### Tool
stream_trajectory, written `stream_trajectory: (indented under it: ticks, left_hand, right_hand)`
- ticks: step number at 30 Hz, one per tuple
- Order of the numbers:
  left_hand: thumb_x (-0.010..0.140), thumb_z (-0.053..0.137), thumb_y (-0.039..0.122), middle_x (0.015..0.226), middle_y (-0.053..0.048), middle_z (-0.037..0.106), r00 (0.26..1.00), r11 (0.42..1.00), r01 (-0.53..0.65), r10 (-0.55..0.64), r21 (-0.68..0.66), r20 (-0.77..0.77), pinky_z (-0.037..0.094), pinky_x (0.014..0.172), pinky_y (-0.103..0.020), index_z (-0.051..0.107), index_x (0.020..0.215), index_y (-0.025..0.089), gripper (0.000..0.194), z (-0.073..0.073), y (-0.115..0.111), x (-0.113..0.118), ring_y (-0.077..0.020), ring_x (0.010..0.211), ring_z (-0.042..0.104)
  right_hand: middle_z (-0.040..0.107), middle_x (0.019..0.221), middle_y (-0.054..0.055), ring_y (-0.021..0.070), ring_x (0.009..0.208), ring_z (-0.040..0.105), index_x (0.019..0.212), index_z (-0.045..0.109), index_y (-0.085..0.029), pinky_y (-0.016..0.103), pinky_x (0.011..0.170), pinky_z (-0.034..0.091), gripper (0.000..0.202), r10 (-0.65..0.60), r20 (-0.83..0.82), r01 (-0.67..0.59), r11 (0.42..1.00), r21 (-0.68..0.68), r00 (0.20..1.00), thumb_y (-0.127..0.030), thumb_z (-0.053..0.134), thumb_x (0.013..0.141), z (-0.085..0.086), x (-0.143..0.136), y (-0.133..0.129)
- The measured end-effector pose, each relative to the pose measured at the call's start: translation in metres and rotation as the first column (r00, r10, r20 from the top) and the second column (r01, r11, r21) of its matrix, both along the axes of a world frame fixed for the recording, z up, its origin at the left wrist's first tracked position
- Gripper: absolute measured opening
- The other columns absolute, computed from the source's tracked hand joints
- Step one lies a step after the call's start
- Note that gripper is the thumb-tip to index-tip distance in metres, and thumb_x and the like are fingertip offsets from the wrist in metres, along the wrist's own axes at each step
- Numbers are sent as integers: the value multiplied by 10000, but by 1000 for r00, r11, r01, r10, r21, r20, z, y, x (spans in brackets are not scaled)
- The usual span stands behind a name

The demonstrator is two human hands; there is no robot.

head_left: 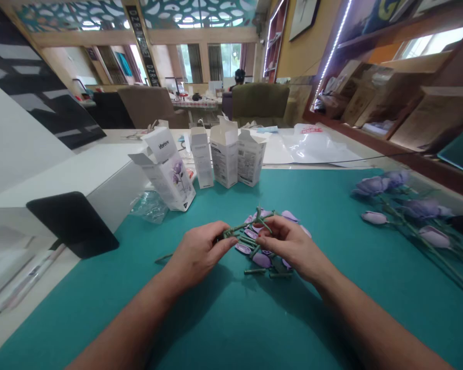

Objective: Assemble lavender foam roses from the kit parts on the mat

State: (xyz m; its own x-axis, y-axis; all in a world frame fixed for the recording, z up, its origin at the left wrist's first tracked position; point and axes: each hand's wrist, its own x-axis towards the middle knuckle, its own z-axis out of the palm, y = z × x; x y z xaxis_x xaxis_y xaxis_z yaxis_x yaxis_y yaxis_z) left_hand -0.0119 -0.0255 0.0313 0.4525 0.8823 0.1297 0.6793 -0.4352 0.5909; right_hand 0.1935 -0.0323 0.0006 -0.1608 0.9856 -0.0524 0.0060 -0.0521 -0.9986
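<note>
My left hand [203, 251] is closed around one end of a green plastic flower stem [242, 226], its thumb pressed along it. At the other end, the fingers of my right hand [293, 244] pinch the same stem near a branching piece. Both hands hold it above the mat. Below and behind the stem lies a loose pile of purple petal pieces [261, 260] and short green stem pieces [254, 272]. Part of that pile is hidden by my right hand. Another green piece [163, 258] lies left of my left wrist.
Several opened white boxes [250, 156] stand at the back of the teal mat [224, 329], beside a crumpled clear bag [150, 206]. Assembled purple flowers [424, 208] lie at the right. A black tablet-like panel [72, 224] leans at the left. A person [239, 77] sits far behind.
</note>
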Motion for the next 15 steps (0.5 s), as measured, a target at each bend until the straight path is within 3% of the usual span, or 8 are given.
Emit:
stream_trajectory:
  ticks: [3,6,15]
  left_hand:
    - [880,445,374,653,14,526,1000,998,25,-24,51,-11,311,556,-240,528,713,185,266,-3,-3,2,-136,605,469]
    - [894,440,359,663,13,532,999,995,47,-45,87,-28,317,562,-240,533,729,183,258,-7,-6,5,-133,601,471]
    - [902,452,329,706,9,570,997,993,70,-68,97,-24,350,592,-231,581,806,181,219,-9,-5,10,-130,634,505]
  right_hand:
    - [658,686,-2,124,626,601,755,671,-169,266,615,471,299,-49,-198,27,993,-115,979,-347,807,557,-5,-11,-2]
    - [642,625,-16,101,569,579,699,677,-167,244,585,470,302,-81,-314,42,991,-129,946,-357,843,533,-8,-18,-4]
    - [665,666,-5,114,608,608,736,664,-171,243,613,477,302,-58,-427,2,991,-131,902,-323,857,559,-12,-20,-8]
